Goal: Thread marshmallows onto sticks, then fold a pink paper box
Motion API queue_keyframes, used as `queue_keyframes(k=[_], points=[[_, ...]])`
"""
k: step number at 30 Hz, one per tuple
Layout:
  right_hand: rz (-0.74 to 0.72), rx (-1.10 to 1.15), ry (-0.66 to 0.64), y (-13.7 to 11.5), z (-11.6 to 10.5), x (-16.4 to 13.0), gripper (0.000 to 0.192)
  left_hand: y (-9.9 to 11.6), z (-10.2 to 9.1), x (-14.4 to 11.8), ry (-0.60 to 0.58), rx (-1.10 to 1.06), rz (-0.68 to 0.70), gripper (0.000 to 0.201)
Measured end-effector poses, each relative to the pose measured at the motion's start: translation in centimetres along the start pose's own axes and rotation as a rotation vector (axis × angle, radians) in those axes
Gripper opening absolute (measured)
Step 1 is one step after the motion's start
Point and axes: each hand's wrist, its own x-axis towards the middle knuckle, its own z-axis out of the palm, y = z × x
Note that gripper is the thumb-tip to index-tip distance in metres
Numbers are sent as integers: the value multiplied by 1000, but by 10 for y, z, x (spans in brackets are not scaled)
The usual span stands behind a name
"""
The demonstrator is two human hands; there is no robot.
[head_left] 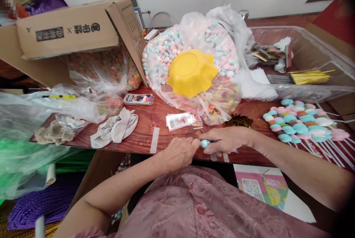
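At the desk's (144, 127) near edge our left hand (180, 153) and right hand (226, 140) pinch 1 pale blue marshmallow (204, 143), fingers closed on it. A pile of finished marshmallow skewers (301, 123) lies at the right edge; the big bag of marshmallows (166, 53) under a yellow bowl (191, 71) looks full, so much remains. Rags (115, 128) and packets (180, 120) crowd nearby.

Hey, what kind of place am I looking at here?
Probably a small home workshop for hand-assembling sweets on sticks: a big clear bag of pastel candies, a row of finished candy skewers, and an open cardboard box on a cluttered wooden table.
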Motion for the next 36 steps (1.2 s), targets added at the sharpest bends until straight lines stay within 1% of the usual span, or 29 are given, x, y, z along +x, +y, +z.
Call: queue_keyframes(k=[2,3,4,5,6,7,8,9,10,11,12,14,16,17,18,20,23,26,28,29,31,32,33,34,36], points=[[-17,-19,15,-4,-1,0,23,-1,1,3,93,-155,-25,13],[-27,-29,23,-7,-3,1,22,-1,0,4,125,-281,-47,14],[-40,-37,31,-9,-6,2,22,-1,-1,4,134,-439,-82,15],[-55,-44,38,-10,-9,3,22,-2,-3,4,106,-619,-132,17],[-76,-57,40,-12,-12,3,22,-2,-5,3,32,-802,-197,18],[-104,-73,40,-14,-14,3,22,-3,-7,1,-76,-961,-271,20],[-138,-92,33,-16,-16,1,23,-4,-8,-2,-194,-1070,-341,22],[-171,-109,16,-18,-16,-2,25,-5,-10,-5,-299,-1110,-383,24],[-195,-123,-12,-21,-15,-6,26,-5,-11,-8,-370,-1070,-381,26],[-202,-133,-48,-24,-13,-11,26,-4,-11,-11,-396,-951,-338,27],[-190,-135,-89,-26,-10,-15,26,-2,-11,-14,-376,-770,-270,28],[-122,-131,-162,-32,-3,-23,23,3,-8,-19,-295,-317,-137,24],[-46,-125,-198,-35,2,-27,18,10,-3,-22,-238,79,-91,18],[-15,-120,-202,-35,3,-27,17,14,-1,-22,-235,211,-91,21],[10,-113,-200,-36,4,-27,16,17,1,-23,-247,300,-94,24],[41,-89,-182,-36,6,-26,16,21,3,-24,-272,385,-99,28],[41,-31,-154,-37,11,-25,17,20,5,-28,-284,424,-84,26],[43,57,-140,-34,13,-21,17,11,4,-32,-271,414,-84,23],[65,135,-81,-25,11,-15,17,0,0,-36,-200,321,-85,21],[75,170,-28,-18,10,-11,17,-6,-4,-38,-131,236,-89,22],[84,178,75,-1,7,0,18,-21,-12,-43,60,0,-143,28],[76,133,88,7,8,6,19,-27,-16,-46,158,-151,-199,32],[60,51,46,15,9,12,22,-33,-19,-49,250,-320,-274,34],[38,-45,-30,22,12,18,25,-38,-20,-51,329,-503,-357,35],[-4,-207,-211,30,19,31,27,-42,-21,-53,435,-864,-490,33]])
